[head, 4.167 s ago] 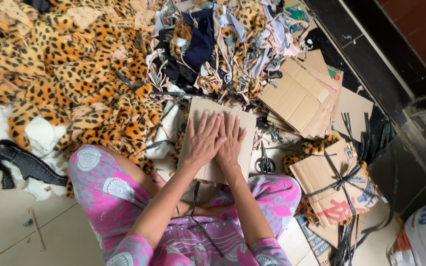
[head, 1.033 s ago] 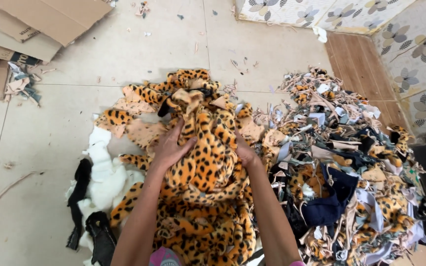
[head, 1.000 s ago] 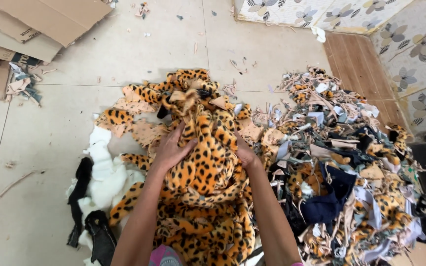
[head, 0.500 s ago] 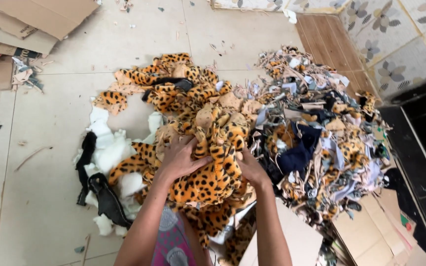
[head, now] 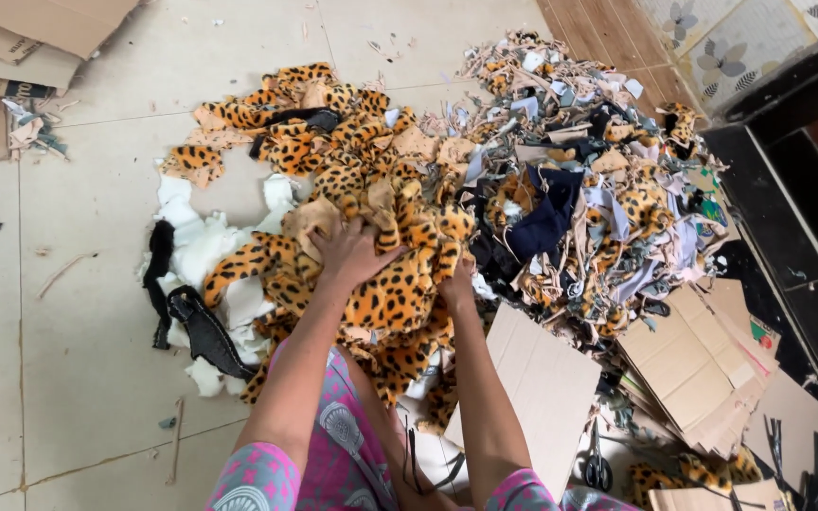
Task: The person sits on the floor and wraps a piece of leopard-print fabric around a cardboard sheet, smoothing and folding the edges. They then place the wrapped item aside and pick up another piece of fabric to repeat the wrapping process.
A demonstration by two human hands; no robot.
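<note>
Taking the fabric heap (head: 485, 189) as the mark: flattened brown cartons (head: 21, 47) lie well to its upper left, one edge showing red and green print. Just below its right side lie more flattened brown boxes (head: 702, 360), one with a small green and red label (head: 762, 333).

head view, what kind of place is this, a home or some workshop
Probably a home floor used as a small sewing or toy-making workshop: heaped leopard-print fabric pieces, a pile of mixed offcuts, cardboard templates and scissors on a tiled floor.
</note>
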